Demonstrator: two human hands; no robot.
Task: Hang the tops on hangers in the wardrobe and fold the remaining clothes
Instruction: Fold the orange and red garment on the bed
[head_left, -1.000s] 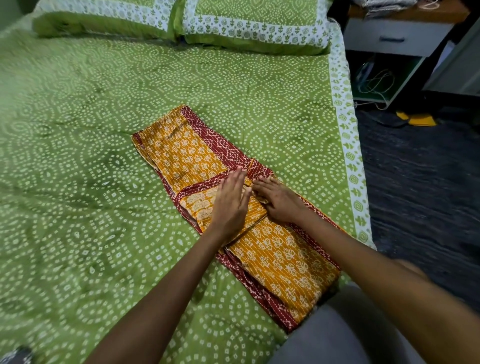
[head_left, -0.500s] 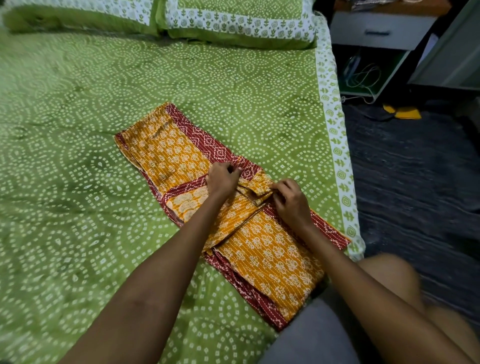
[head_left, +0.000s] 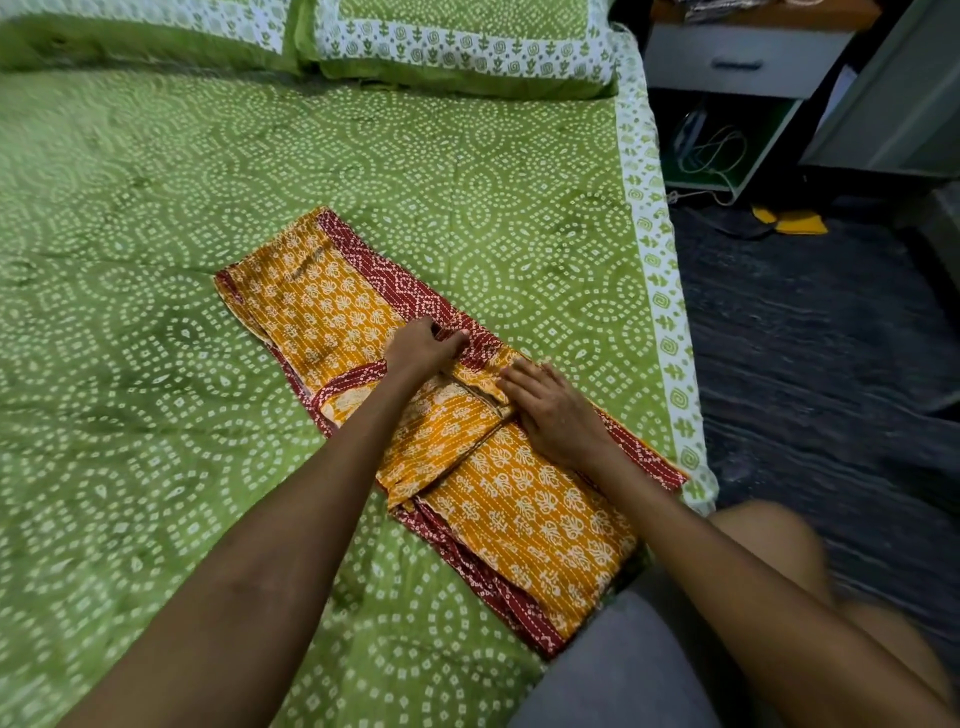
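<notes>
Cotton-like printed fabric sits under both hands. The left hand (head_left: 423, 349) curls its fingers round the maroon border at the fold line, gripping it. The right hand (head_left: 553, 408) lies nearly flat, fingers extended, pressing the folded edge down. The mustard and maroon garment (head_left: 524, 499), partly folded, lies on the green bedsheet (head_left: 156, 364) near the bed's right edge. Judged soft, light and limp; grip it at the stitched borders, where layers stay aligned.
</notes>
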